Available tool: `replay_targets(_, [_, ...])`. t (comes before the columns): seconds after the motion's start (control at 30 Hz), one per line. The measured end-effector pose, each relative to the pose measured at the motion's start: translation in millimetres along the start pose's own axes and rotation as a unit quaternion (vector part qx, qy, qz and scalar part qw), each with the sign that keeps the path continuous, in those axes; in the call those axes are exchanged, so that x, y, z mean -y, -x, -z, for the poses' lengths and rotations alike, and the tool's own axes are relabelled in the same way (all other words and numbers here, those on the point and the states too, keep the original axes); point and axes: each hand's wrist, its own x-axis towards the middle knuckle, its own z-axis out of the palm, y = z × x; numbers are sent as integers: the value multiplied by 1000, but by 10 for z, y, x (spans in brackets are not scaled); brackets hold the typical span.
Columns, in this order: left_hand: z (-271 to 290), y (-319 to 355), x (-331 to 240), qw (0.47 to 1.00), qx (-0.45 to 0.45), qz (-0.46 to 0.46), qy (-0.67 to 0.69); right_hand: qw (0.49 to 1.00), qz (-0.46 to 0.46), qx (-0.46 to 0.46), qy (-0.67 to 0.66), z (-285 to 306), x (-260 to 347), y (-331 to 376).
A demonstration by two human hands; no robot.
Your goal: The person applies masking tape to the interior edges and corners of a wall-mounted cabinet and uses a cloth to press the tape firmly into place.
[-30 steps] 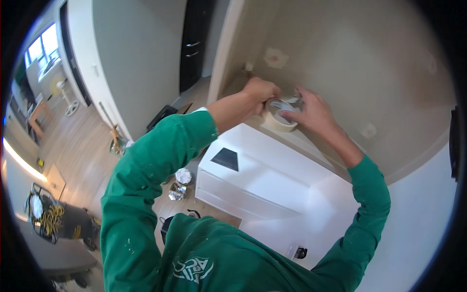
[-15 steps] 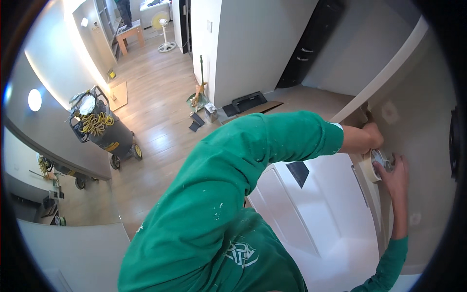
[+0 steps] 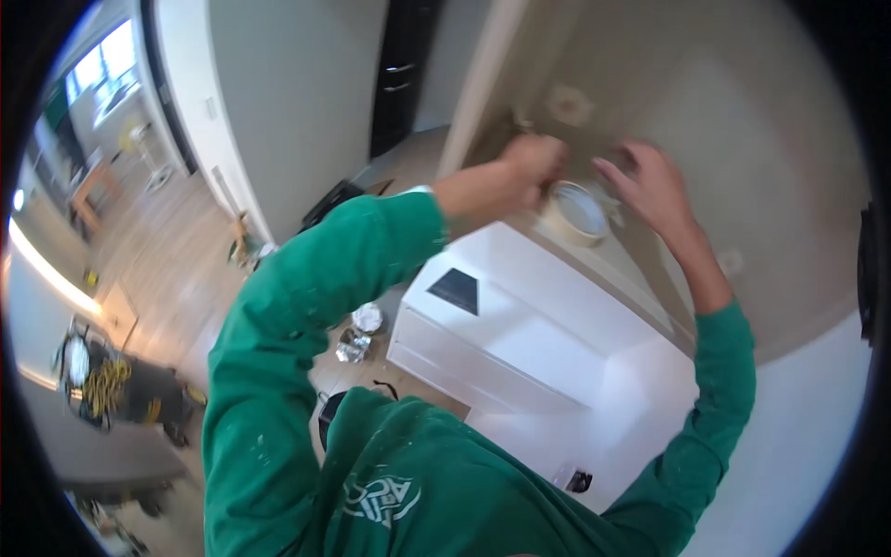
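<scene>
My left hand (image 3: pixel 536 165) is curled closed by the beige wall panel, blurred by motion; whatever its fingers hold is hidden. To its right my right hand (image 3: pixel 652 186) is raised, thumb and fingers apart with a gap between them and nothing visible inside. Between and just below the hands is a cream roll of masking tape (image 3: pixel 560 226), its round core facing me. It appears to rest at the pale ledge (image 3: pixel 617 265) beneath the panel. Whether my left fingertips touch the roll I cannot tell. Both arms wear green sleeves with white specks.
Below is a white cabinet (image 3: pixel 483 362) with a dark trapezoid piece (image 3: pixel 455 291) on it. A foil-like bundle (image 3: pixel 354 345) lies on the wood floor. At left stand a wheeled dark machine (image 3: pixel 139 390) with a yellow cord and, farther off, a fan (image 3: pixel 148 153). A dark door (image 3: pixel 401 84) is behind.
My view has swung to the right, bringing the panel toward the middle. My right hand has come off the tape roll and lifted. My left hand, earlier partly hidden, now shows above the roll.
</scene>
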Motion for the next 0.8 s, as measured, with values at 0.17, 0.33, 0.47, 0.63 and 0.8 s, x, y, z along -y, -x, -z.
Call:
replay_targets(0.17, [-72,274,-239,997,-53,-6,56,984,122,-17,-126,-248,-20,-310])
replay_targets(0.33, [-81,365,-350,991,-51,27,120,972,185,-46,-134,-457,30,-504])
replay_targets(0.47, [-109,375,-324,986,-83,32,141,977,25,21,-211,-669,28,-743])
replay_targets(0.63, [-78,400,-339,987,-86,34,131,937,-92,118,-315,-679,164,-903])
replay_targets(0.8, [-56,381,-339,988,-84,49,118,904,-115,142,-387,-839,192,-961])
